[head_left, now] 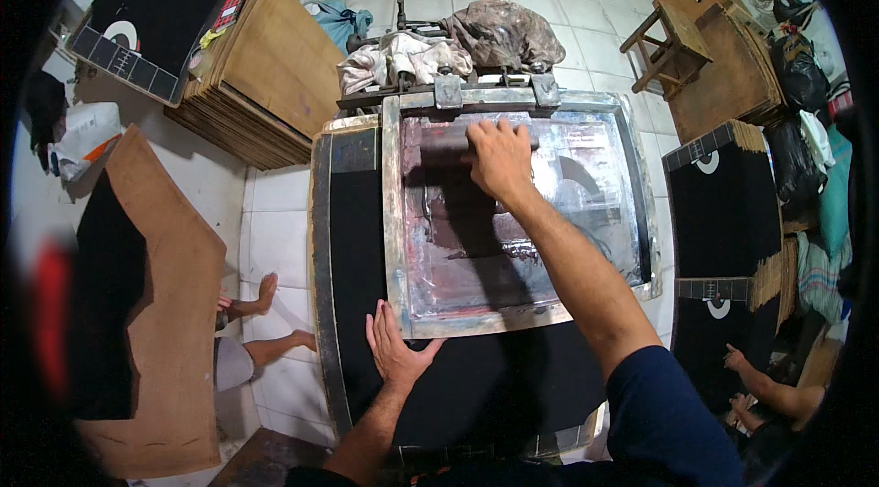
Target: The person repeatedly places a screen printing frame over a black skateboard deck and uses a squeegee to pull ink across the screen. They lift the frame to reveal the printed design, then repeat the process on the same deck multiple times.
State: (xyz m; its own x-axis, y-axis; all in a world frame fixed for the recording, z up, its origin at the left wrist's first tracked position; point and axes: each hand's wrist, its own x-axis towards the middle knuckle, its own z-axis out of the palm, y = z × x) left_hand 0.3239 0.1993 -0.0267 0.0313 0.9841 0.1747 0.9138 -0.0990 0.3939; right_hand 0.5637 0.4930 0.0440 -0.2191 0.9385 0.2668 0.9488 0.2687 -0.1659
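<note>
A screen-printing frame (392, 212) with a worn, pale wooden border lies over black fabric (458, 386) on a long board. Toward the far side of its mesh, my right hand (502, 162) is closed over a dark bar that looks like a squeegee (442, 143), partly hidden by the fingers and shadow. Wet, dark ink (458, 240) streaks the mesh on the near side of the bar. My left hand (398, 350) lies at the frame's near left corner, fingers stretched out and thumb apart, touching the border and the fabric.
Metal clamps (448, 91) hold the frame's far edge, with stained rags (504, 29) behind. Stacked boards (265, 75) stand at the left; more fabric-covered boards (723, 203) are at the right. Another person's hand (737, 359) shows lower right, and someone's legs (275, 345) at left.
</note>
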